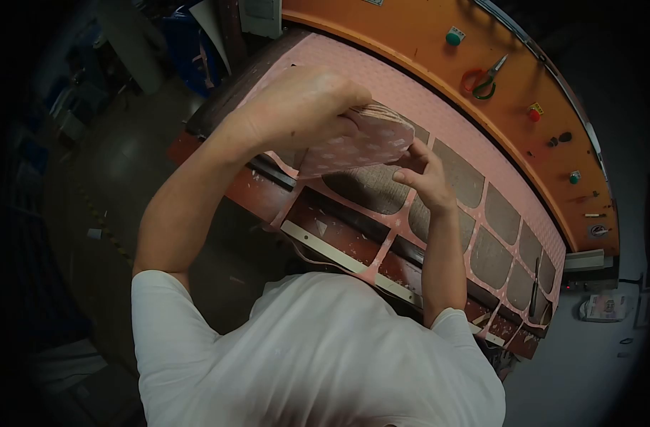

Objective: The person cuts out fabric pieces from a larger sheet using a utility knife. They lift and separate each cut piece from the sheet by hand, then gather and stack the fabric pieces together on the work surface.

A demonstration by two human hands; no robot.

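Note:
A stack of pink patterned cut pieces (pixel 364 146) is held up above the machine bed, its layered edges showing at the top. My left hand (pixel 311 107) is closed round the upper left part of the stack. At the stack's right corner is my right hand (pixel 428 171), its fingertips against the edge and its thumb apart below. Beneath both hands lies a pink sheet (pixel 410 85) with rounded cut-out openings, through which a grey-brown surface (pixel 460 174) shows.
An orange machine panel (pixel 510 114) with green and red buttons curves along the far side. Red-handled scissors (pixel 485 78) lie on it. A dark slim tool (pixel 535 288) rests on the bed's right end. A pale metal strip (pixel 339 252) runs along the near edge, with scraps around it.

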